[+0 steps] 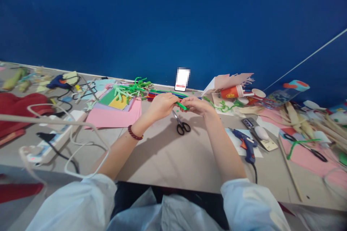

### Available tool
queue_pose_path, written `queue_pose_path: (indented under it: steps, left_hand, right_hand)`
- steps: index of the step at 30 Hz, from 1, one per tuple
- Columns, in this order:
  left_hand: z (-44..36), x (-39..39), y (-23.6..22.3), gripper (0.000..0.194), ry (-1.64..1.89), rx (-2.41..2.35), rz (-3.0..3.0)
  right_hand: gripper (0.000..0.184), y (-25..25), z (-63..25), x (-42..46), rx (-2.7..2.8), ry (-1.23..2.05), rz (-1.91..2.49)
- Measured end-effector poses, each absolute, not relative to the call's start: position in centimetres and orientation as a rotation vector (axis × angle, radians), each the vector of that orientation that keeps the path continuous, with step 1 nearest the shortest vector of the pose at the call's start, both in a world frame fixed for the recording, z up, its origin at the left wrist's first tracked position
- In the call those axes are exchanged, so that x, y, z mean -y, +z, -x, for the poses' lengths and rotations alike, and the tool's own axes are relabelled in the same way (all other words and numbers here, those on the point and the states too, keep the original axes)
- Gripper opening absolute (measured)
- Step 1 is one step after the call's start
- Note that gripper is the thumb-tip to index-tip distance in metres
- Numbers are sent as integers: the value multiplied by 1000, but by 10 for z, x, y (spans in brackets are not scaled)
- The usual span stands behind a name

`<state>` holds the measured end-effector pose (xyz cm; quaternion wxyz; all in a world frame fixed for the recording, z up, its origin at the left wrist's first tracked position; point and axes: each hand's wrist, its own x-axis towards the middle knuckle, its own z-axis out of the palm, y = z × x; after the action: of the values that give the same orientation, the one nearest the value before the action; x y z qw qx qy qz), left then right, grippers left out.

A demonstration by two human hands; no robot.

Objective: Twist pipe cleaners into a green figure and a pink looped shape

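Observation:
Between my two hands is a green pipe cleaner (pixel 181 106), seen as a short bright length. My left hand (pixel 165 103) has its fingers closed round one end, and my right hand (pixel 195 105) pinches the other. Black-handled scissors (pixel 182 127) lie on the table just below, blades pointing up under the hands. Behind my hands lies a bundle of red, blue and green pipe cleaners (pixel 153 95), partly hidden by the left hand. A phone (pixel 182 79) with a lit screen leans against the blue wall.
To the left are pink paper sheets (pixel 116 117), bent green pipe cleaner pieces (pixel 137 87) and a white power strip (pixel 58 137) with loose cables. At right lie a blue glue gun (pixel 246 144), a grey phone (pixel 257 131), red paper cups (pixel 231 92) and a wooden stick (pixel 290 169).

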<state>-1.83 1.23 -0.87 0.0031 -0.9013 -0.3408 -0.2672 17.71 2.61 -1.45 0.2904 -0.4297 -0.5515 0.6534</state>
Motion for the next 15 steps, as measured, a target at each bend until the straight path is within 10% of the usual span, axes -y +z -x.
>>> queue_pose_path:
  steps: [15]
  left_hand:
    - [19,-13,-5,27,-914,729,2754]
  right_hand:
    - [20,-21,-178,-22,1379,1975,867]
